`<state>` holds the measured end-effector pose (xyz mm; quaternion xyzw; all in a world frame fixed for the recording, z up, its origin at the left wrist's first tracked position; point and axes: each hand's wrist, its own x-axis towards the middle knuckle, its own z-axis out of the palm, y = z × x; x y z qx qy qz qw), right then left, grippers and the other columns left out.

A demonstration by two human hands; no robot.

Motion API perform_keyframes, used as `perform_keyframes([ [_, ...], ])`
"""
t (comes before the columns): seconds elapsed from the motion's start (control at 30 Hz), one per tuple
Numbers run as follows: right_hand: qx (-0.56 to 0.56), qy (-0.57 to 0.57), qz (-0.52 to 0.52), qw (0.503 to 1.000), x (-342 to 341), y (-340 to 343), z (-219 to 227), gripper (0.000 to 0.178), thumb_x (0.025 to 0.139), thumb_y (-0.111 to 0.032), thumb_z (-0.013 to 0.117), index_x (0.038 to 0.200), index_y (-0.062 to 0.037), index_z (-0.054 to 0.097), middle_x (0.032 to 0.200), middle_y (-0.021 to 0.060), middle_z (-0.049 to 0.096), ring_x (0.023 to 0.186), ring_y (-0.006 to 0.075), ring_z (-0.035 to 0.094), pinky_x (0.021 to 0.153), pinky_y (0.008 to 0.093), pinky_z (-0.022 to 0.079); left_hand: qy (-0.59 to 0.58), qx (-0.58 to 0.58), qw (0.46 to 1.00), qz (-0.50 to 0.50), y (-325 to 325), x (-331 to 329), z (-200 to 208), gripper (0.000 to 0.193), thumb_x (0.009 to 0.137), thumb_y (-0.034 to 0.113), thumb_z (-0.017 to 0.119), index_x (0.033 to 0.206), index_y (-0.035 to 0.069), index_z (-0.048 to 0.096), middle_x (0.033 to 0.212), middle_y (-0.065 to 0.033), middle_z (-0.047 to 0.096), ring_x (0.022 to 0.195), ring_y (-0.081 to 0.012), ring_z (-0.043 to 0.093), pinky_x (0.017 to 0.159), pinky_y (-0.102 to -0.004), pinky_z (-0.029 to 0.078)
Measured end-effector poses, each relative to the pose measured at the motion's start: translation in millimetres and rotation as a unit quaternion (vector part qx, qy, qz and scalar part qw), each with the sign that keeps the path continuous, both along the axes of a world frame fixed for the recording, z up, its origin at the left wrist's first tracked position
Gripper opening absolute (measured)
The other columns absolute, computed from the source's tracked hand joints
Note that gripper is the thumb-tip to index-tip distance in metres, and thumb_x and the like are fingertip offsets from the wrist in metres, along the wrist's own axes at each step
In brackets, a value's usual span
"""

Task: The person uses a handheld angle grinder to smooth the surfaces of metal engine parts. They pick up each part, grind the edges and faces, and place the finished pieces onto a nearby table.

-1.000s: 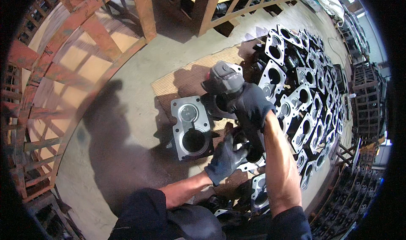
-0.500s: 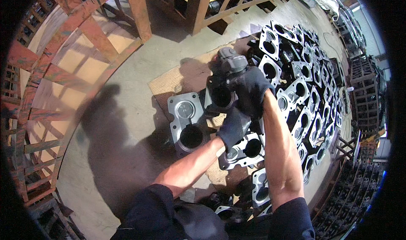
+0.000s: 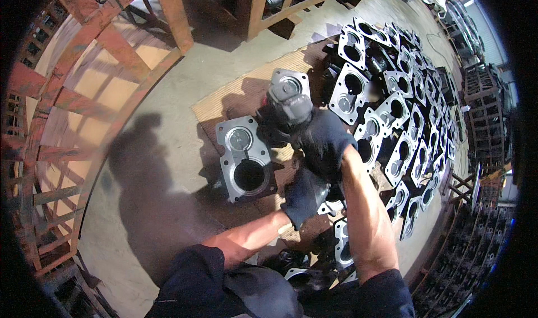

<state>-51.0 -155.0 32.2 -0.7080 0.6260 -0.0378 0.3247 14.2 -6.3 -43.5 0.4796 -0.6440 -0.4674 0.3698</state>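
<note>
Power tool (image 3: 288, 106) is held over the metal part (image 3: 292, 79) on cardboard (image 3: 213, 106) by the right hand (image 3: 326, 140), wrapped round its handle, presumably for steadiness; left hand (image 3: 307, 199) is placed nearer the body, its grip indeterminable.

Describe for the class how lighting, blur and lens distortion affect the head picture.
Head view: a large dark shadow falls across the sunlit floor; head view: the right hand and its power tool look slightly blurred; head view: the crate at left bows along the fisheye rim, and the corners go black.
</note>
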Motion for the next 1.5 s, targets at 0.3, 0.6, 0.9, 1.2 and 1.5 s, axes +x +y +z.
perform_keyframes([
  [0.3, 0.024, 0.027, -0.057, 0.998, 4.6, 20.8, 26.5, 0.044, 0.065, -0.032, 0.078, 0.096, -0.0016, 0.073, 0.094, 0.0268, 0.070, 0.096, 0.0430, 0.068, 0.086, 0.0453, 0.055, -0.035, -0.018, 0.995, 0.095, 11.8, -4.8, 8.6, 0.035, 0.091, 0.017, 0.059, 0.120, -0.003, 0.061, 0.121, -0.0211, 0.063, 0.113, -0.0342, 0.059, 0.098, -0.0441, 0.045],
  [0.6, -0.013, 0.043, -0.026, 0.999, 4.7, -26.2, 27.1, 0.039, 0.065, -0.026, 0.078, 0.094, -0.0005, 0.073, 0.082, 0.0219, 0.072, 0.081, 0.0331, 0.072, 0.075, 0.0376, 0.055, 0.067, 0.038, 0.997, 0.032, -38.8, 4.5, 6.6, 0.040, 0.095, 0.013, 0.055, 0.133, 0.000, 0.053, 0.135, -0.0189, 0.057, 0.127, -0.0268, 0.052, 0.109, -0.0377, 0.038],
  [0.9, 0.052, -0.012, -0.018, 0.998, -4.2, 62.5, 25.2, 0.040, 0.072, -0.034, 0.077, 0.098, -0.0035, 0.072, 0.096, 0.0263, 0.070, 0.097, 0.0433, 0.067, 0.086, 0.0458, 0.054, 0.138, 0.080, 0.987, -0.020, 59.6, -12.8, -6.8, 0.042, 0.091, 0.013, 0.061, 0.130, -0.001, 0.056, 0.130, -0.0179, 0.060, 0.122, -0.0292, 0.055, 0.104, -0.0391, 0.042],
  [1.2, 0.044, 0.014, -0.048, 0.998, -3.2, 97.0, 33.1, 0.038, 0.078, -0.037, 0.070, 0.098, -0.0047, 0.073, 0.097, 0.0263, 0.070, 0.099, 0.0437, 0.066, 0.088, 0.0467, 0.053, 0.121, 0.129, 0.980, -0.092, 95.5, -14.1, -5.1, 0.037, 0.090, 0.015, 0.063, 0.124, 0.000, 0.060, 0.122, -0.0195, 0.063, 0.116, -0.0319, 0.058, 0.099, -0.0405, 0.044],
  [1.5, 0.039, 0.036, -0.052, 0.997, 16.6, 5.8, 29.8, 0.050, 0.070, -0.038, 0.074, 0.100, 0.0019, 0.073, 0.104, 0.0279, 0.069, 0.103, 0.0407, 0.068, 0.091, 0.0429, 0.054, 0.066, 0.068, 0.995, 0.041, -13.2, 15.4, 0.4, 0.035, 0.090, 0.018, 0.063, 0.120, 0.000, 0.063, 0.121, -0.0223, 0.063, 0.118, -0.0361, 0.056, 0.101, -0.0435, 0.043],
])
